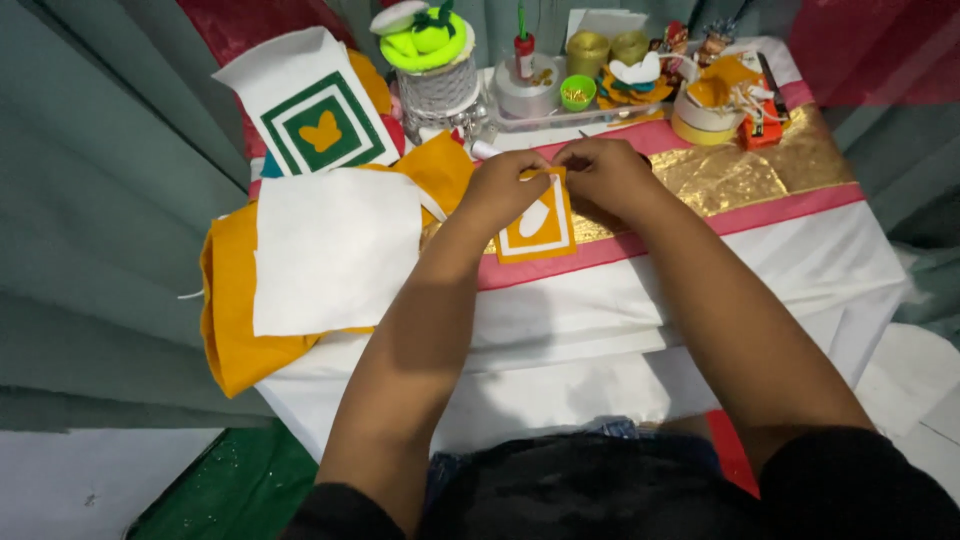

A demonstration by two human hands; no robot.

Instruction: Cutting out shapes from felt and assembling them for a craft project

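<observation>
orange felt (232, 330) lies at the left of the table, spreading under a plain white felt sheet (335, 250). just beyond them, further off, a white felt square with green frames and an orange butterfly shape (312, 112) stands tilted. a woven white basket (437, 92) sits behind it at the far side, topped with a lime-green and white felt piece (425, 38). moving right, the left hand (503, 185) is closed on the upper left edge of a small orange felt square with a white border and white shape (538, 229), which lies on the pink and gold cloth band (760, 180) near the middle of the table. the right hand (606, 175) pinches the same square at its upper right edge, the two hands close together, fingertips almost meeting. at the far right sit a small green cup (577, 92), yellow ribbon rolls (606, 48) and a heap of orange and white felt trimmings (722, 103). the white tablecloth (800, 260) hangs down at the near right.
</observation>
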